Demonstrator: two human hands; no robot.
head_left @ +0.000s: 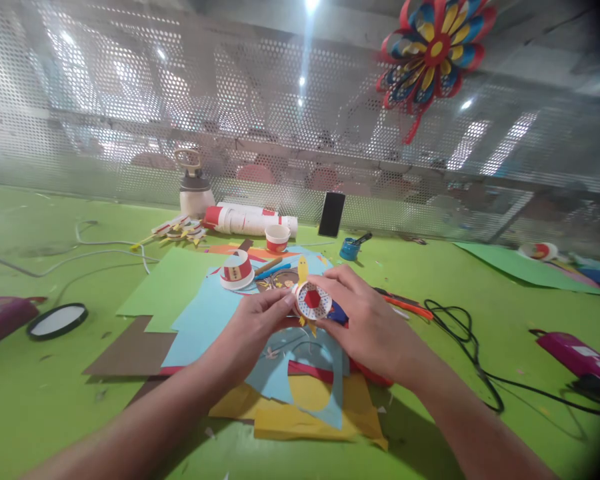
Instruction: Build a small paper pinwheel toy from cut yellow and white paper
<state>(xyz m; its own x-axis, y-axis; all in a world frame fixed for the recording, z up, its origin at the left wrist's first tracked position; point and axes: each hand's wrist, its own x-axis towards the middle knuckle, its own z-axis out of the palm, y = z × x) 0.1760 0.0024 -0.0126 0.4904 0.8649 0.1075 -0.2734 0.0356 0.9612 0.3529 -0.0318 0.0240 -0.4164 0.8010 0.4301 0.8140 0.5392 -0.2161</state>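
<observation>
You hold the paper cup craft (313, 301) above the coloured paper sheets (300, 373) on the table (480, 313), your left hand (253, 327) and right hand (367, 317) both pinching its rim. It looks light, thin and easily crushed, with glued paper bits that could tear. Grip the stiffer rolled rim gently, not the decorations.

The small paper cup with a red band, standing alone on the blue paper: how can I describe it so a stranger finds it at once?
Start at the green table and find the pile of coloured paper sheets in the middle. At the pile's far left edge, beyond the left hand, stands the upside-down paper cup. Unlike the upright cup farther back, it shows its wide white rim at the bottom.
</observation>
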